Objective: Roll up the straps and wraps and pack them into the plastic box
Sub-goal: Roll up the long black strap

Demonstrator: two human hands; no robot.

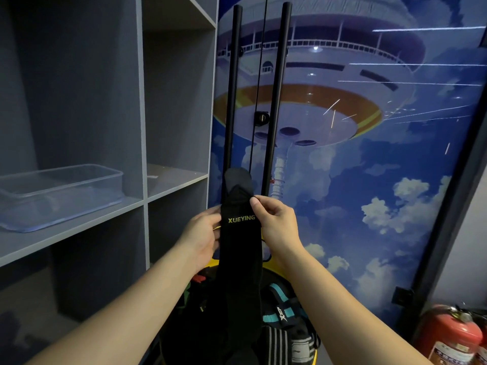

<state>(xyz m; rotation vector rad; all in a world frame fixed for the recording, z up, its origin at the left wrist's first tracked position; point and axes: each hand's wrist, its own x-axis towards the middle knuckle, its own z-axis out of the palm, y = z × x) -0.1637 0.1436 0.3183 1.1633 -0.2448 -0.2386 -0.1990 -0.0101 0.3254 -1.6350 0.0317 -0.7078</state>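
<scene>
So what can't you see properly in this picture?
- Head view: the lower end of the black wrap is lost in the dark pile below.
- Left hand: its fingers are hidden behind the wrap.
- Fire extinguisher: cut off by the bottom edge.
- Plastic box: cut off by the left edge.

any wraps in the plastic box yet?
No. The clear plastic box on the shelf holds nothing, and both hands still hold the black wrap unrolled.
</scene>
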